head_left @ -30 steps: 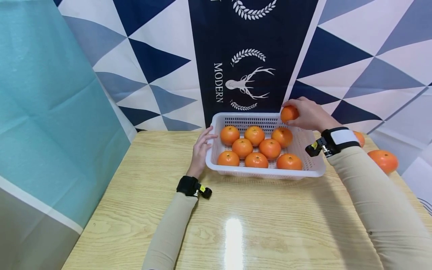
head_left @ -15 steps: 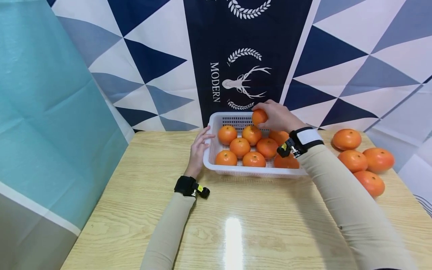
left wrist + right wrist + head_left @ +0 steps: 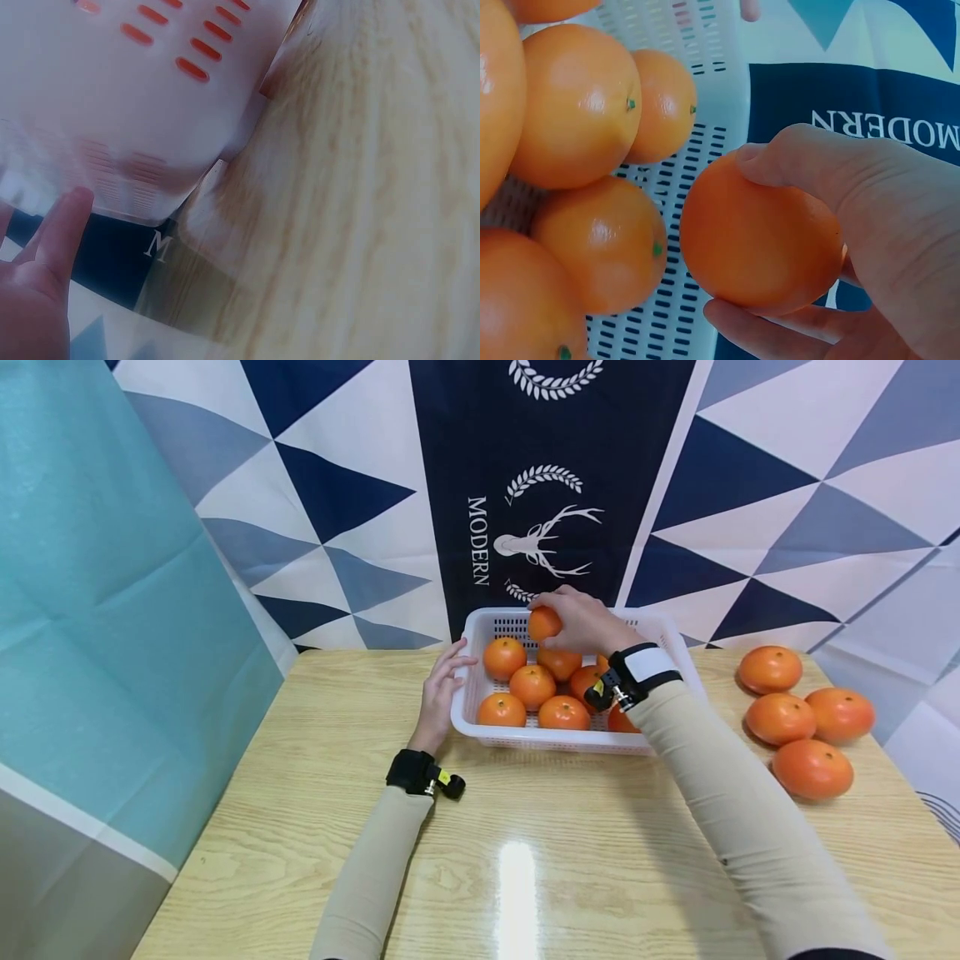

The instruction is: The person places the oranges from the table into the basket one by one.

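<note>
Over the back of a white plastic basket (image 3: 558, 741), my right hand (image 3: 583, 620) grips an orange (image 3: 543, 624) between thumb and fingers. In the right wrist view this orange (image 3: 757, 240) is above the slotted basket wall, beside other oranges. My left hand (image 3: 437, 697) rests at the basket's left rim with its fingers extended; in the left wrist view a straight finger (image 3: 64, 232) meets the basket's side. Several oranges (image 3: 532, 687) lie in the basket, those on the right partly hidden by the right wrist and its camera.
Several more oranges (image 3: 813, 769) sit in a group on the wooden table (image 3: 600, 860) to the right of the basket. A patterned cloth (image 3: 558, 477) hangs behind the table, and a teal cloth (image 3: 112, 568) hangs at the left.
My right hand has carried the orange leftward over the basket, from its back right corner toward the back left. The left hand stays at the rim. Oranges on the right have come into view.
</note>
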`<state>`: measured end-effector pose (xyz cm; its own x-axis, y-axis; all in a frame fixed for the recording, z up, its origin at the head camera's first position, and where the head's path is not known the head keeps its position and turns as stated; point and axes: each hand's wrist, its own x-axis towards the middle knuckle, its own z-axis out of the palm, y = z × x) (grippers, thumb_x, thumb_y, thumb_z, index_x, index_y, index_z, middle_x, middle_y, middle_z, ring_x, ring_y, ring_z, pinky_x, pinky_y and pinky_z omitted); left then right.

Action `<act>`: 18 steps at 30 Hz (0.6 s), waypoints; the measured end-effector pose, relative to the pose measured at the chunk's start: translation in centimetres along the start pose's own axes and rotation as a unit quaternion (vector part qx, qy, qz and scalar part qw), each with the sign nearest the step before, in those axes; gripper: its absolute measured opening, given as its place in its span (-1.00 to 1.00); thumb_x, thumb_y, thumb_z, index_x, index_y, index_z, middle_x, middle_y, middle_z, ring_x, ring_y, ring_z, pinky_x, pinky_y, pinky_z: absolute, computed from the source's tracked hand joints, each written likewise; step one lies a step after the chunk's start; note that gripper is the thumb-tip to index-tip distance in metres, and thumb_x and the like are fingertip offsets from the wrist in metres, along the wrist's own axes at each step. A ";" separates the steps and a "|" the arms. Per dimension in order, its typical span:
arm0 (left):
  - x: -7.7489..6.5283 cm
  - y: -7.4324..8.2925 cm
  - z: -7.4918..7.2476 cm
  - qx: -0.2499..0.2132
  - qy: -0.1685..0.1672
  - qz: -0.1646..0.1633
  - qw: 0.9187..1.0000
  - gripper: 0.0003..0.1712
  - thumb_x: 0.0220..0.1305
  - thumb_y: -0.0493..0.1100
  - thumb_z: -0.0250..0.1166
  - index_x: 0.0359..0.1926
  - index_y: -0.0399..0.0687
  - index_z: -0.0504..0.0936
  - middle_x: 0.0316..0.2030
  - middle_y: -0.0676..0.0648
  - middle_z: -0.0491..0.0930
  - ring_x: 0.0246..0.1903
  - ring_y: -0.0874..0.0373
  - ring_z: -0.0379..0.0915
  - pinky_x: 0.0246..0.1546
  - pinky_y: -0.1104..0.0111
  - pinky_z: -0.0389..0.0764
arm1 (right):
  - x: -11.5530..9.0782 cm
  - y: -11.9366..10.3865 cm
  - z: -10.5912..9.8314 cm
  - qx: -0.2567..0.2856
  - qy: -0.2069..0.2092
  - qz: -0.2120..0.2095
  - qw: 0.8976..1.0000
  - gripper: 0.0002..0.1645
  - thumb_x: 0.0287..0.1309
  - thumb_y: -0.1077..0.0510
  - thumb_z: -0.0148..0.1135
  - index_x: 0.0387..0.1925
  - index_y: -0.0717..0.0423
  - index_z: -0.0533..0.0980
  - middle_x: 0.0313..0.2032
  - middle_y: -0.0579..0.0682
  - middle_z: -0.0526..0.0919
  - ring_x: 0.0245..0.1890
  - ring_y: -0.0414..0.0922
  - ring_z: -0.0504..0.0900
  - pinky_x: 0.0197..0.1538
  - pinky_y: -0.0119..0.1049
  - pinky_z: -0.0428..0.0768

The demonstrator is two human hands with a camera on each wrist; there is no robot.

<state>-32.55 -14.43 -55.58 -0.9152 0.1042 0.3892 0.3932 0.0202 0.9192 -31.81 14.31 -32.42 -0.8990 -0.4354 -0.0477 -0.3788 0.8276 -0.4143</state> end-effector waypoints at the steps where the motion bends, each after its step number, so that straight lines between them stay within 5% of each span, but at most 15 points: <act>1: 0.0 -0.1 0.0 0.000 0.001 0.000 1.000 -0.51 0.50 -0.25 0.10 0.22 0.18 0.84 0.69 0.21 0.39 0.78 0.14 0.16 0.79 -0.07 0.25 | 0.1 -0.1 0.1 -0.001 0.001 -0.005 1.000 -0.25 0.43 0.17 0.46 0.58 0.04 0.47 0.49 0.30 0.44 0.34 0.29 0.53 0.49 0.30 0.60; 18: -0.2 0.8 0.2 0.000 0.002 -0.010 1.000 -0.54 0.54 -0.24 0.13 0.22 0.20 0.83 0.67 0.30 0.40 0.75 0.30 0.17 0.80 0.09 0.22 | 1.2 -1.0 1.8 0.004 -0.009 -0.014 1.000 -0.27 0.42 0.18 0.49 0.54 0.06 0.50 0.44 0.30 0.49 0.34 0.28 0.52 0.54 0.29 0.56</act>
<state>-32.04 -14.26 -54.87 -0.9232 0.1004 0.3709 0.3748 0.0226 0.9268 -32.12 12.32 -33.76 -0.8838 -0.4650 -0.0513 -0.4024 0.8117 -0.4233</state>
